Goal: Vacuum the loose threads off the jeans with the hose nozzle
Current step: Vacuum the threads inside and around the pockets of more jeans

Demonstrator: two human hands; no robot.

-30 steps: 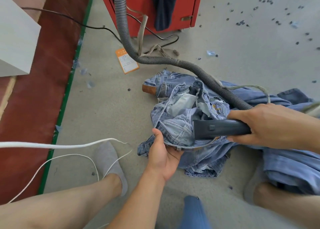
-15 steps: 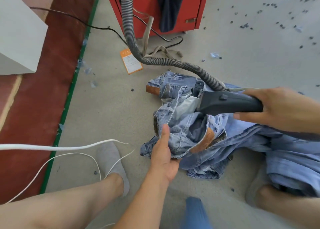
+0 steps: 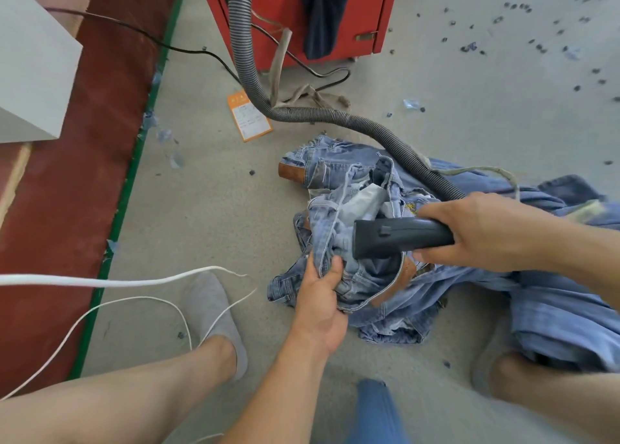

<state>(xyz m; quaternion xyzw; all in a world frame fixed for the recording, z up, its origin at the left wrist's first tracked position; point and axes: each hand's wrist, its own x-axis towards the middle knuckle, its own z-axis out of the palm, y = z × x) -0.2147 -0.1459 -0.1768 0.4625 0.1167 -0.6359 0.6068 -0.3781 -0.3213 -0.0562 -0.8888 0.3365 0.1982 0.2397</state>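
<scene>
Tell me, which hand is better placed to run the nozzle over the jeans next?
The right hand. It already grips the nozzle, whose mouth sits right at the bunched jeans. The left hand is busy pinching the denim up and holds no tool.

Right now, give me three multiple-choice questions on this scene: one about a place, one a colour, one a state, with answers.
1. Where does the orange paper tag lie?
A. on the concrete floor by the grey ribbed hose
B. on the jeans
C. in a hand

2. What colour is the metal cabinet behind the hose?
A. blue
B. red
C. green

3. What is the left hand doing?
A. hanging free
B. holding the nozzle
C. gripping the crumpled blue denim jeans

Answers: 1 A, the tag sits flat on the floor beside the hose bend. 2 B, its panels are red. 3 C, its fingers pinch denim while the right hand holds the dark plastic nozzle.
</scene>
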